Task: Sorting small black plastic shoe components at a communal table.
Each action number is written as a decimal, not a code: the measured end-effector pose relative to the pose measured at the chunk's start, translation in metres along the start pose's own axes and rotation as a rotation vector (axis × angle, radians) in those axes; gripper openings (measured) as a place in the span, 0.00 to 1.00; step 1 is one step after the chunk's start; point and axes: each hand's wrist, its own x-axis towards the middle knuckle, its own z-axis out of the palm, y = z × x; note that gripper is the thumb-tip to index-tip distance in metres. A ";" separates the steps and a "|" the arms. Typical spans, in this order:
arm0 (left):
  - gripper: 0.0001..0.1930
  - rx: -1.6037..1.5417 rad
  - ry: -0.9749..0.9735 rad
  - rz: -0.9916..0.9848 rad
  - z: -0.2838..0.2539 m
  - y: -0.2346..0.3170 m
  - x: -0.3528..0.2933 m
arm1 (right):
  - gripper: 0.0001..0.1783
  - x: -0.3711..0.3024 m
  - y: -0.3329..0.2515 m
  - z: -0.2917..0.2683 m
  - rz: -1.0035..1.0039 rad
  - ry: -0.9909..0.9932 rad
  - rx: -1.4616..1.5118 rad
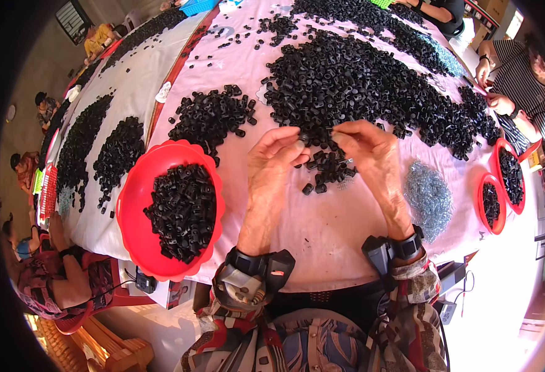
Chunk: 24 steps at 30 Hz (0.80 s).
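My left hand (271, 160) is closed in a pinch, its thumb and fingers on a small black plastic part (304, 137). Facing it across a narrow gap, my right hand (371, 152) also pinches with thumb and forefinger; whatever sits between those fingertips is too small to make out. Just below both hands lies a little cluster of black plastic parts (327, 170) on the pink cloth (328, 235). Beyond them spreads a large heap of the same black parts (347, 80). To the right of my right forearm is a pile of small shiny silvery pieces (428, 199).
A red scalloped bowl (134, 217), partly filled with black parts, stands left of my left arm. Two smaller red bowls (482, 224) hold parts at the right edge. Another person in a striped top (520, 80) works at right; a person in patterned clothes (67, 285) sits at left.
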 end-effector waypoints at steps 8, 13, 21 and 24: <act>0.11 -0.075 0.100 0.110 -0.010 -0.002 0.010 | 0.05 0.011 0.012 -0.015 -0.072 0.000 -0.230; 0.09 -0.095 0.091 0.105 -0.009 0.000 0.008 | 0.06 0.014 0.014 -0.020 -0.112 0.028 -0.341; 0.09 -0.053 0.120 0.090 -0.008 0.002 0.006 | 0.08 0.023 0.023 -0.029 -0.265 0.019 -0.495; 0.09 -0.062 0.106 0.090 -0.009 0.000 0.009 | 0.08 0.019 0.019 -0.016 -0.299 -0.079 -0.502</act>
